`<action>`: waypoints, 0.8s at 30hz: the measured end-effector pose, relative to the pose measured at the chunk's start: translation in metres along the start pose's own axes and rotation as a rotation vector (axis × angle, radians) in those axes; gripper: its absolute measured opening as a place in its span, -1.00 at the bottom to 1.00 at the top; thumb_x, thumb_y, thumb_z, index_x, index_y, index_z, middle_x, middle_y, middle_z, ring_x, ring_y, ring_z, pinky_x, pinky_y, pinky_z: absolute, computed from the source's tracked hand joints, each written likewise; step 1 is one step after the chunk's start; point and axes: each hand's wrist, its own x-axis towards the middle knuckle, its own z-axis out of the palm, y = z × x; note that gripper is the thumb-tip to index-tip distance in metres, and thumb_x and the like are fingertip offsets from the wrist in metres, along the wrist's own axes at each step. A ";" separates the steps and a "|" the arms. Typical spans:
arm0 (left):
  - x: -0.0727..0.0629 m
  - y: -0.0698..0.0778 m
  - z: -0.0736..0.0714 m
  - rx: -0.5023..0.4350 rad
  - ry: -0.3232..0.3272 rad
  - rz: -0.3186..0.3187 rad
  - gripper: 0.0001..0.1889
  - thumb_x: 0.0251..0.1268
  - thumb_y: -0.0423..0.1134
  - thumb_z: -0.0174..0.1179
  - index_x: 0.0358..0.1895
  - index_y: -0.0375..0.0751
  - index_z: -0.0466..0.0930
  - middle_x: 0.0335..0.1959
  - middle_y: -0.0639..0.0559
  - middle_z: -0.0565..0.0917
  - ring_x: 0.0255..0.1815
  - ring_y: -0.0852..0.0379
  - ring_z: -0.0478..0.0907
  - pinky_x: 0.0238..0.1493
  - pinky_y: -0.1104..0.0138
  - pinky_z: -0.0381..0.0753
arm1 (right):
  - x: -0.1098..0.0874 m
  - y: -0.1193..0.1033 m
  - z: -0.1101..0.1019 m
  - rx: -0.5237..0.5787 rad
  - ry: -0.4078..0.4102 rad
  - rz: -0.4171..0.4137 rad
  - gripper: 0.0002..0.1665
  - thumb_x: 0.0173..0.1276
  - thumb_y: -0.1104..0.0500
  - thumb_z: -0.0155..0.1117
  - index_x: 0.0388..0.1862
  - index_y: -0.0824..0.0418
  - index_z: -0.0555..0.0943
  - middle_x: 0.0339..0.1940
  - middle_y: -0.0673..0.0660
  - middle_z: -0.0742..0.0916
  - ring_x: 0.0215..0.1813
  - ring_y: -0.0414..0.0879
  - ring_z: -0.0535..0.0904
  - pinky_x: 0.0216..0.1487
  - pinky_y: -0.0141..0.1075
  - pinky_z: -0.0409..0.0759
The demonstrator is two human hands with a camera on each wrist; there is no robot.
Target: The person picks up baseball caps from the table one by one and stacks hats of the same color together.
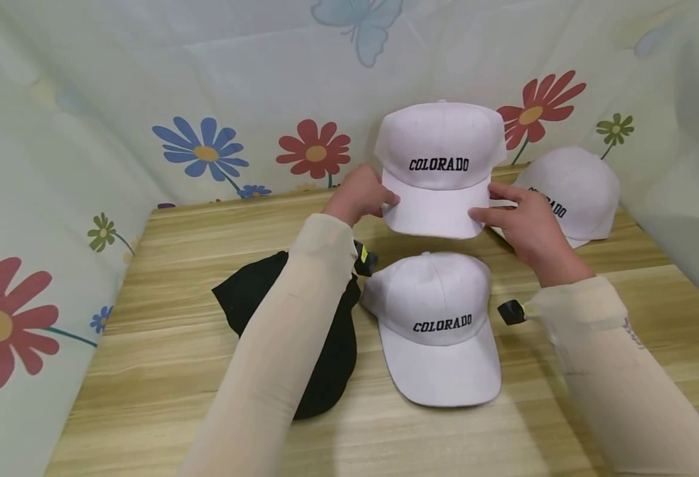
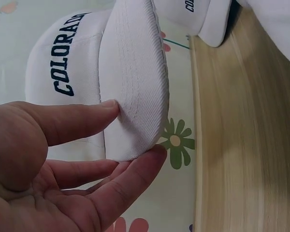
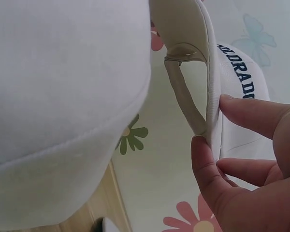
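A white baseball cap (image 1: 441, 149) with COLORADO in dark letters is held up by its brim, front toward me. My left hand (image 1: 361, 193) pinches one side of the brim between thumb and fingers; in the left wrist view the thumb presses on the brim's top (image 2: 135, 82). On the other side, my right hand (image 1: 525, 222) pinches the brim the same way. The right wrist view shows the cap's strap (image 3: 183, 94) and back opening. Below it, a second white COLORADO cap (image 1: 438, 331) lies on the table, brim toward me.
A third white COLORADO cap (image 1: 576, 192) sits at the back right, partly behind my right hand. A black cap (image 1: 331, 371) lies at the left, partly hidden under my left forearm. The wooden table (image 1: 164, 278) meets a flower-patterned curtain (image 1: 254, 79) at the back.
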 end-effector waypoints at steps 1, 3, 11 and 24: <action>-0.002 0.000 0.000 0.004 0.002 0.002 -0.78 0.24 -0.21 0.31 -0.33 -0.28 0.51 -0.22 -0.07 0.64 -0.25 0.04 0.65 -0.20 0.32 0.54 | -0.001 0.000 0.000 0.000 0.001 -0.005 -0.09 0.23 -0.14 0.38 0.48 0.11 0.27 0.47 0.13 0.39 0.30 -0.17 0.41 0.08 -0.52 0.45; -0.005 0.000 -0.001 0.012 0.004 -0.002 -0.77 0.24 -0.20 0.31 -0.29 -0.28 0.50 -0.22 -0.07 0.63 -0.24 0.05 0.65 -0.23 0.32 0.50 | -0.004 -0.001 0.000 -0.003 0.002 -0.015 -0.09 0.23 -0.15 0.37 0.48 0.10 0.28 0.44 0.13 0.42 0.13 -0.29 0.51 -0.08 -0.62 0.45; -0.018 0.001 -0.003 0.022 0.026 0.003 -0.75 0.24 -0.19 0.32 -0.19 -0.25 0.50 -0.22 -0.05 0.64 -0.23 0.05 0.65 -0.20 0.29 0.52 | -0.015 -0.006 -0.002 -0.001 -0.016 -0.021 -0.09 0.23 -0.17 0.37 0.48 0.09 0.29 0.42 0.12 0.43 -0.07 -0.44 0.52 -0.14 -0.64 0.46; -0.041 -0.006 0.000 -0.002 0.044 0.041 -0.72 0.23 -0.19 0.32 -0.11 -0.25 0.52 -0.22 -0.04 0.64 -0.25 0.04 0.59 -0.29 0.30 0.52 | -0.032 -0.006 -0.001 0.032 -0.043 -0.035 -0.04 0.21 -0.16 0.39 0.50 0.13 0.25 0.41 0.11 0.39 -0.07 -0.48 0.54 -0.15 -0.59 0.53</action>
